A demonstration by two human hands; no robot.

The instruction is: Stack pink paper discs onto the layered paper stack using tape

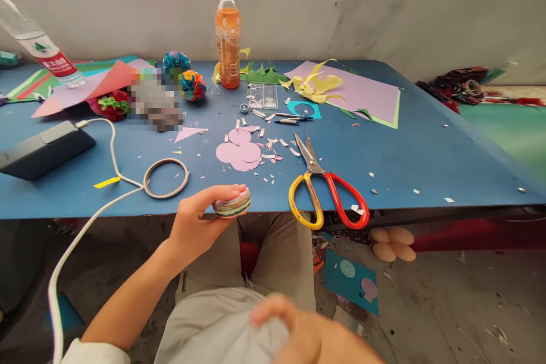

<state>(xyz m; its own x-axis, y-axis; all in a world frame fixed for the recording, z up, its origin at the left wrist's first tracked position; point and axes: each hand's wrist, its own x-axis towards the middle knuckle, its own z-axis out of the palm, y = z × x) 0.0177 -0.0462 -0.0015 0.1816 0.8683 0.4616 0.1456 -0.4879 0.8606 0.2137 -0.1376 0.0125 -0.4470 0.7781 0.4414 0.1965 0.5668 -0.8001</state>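
Observation:
My left hand is closed round a small roundish bundle of layered coloured paper, just in front of the table edge. Its fingers and thumb grip the bundle from the left. Low over my lap, my right hand is smeared by motion, and its fingers do not show clearly. Several overlapping pink paper circles lie beyond the left hand. Scissors with one yellow and one red handle rest open on the table to the right. A roll of tape lies flat to the left.
An upright orange drink bottle and paper flowers stand at the back. A compass lies mid-table among paper scraps. A tilted water bottle, a power bank and its white cable occupy the left. Purple paper lies back right.

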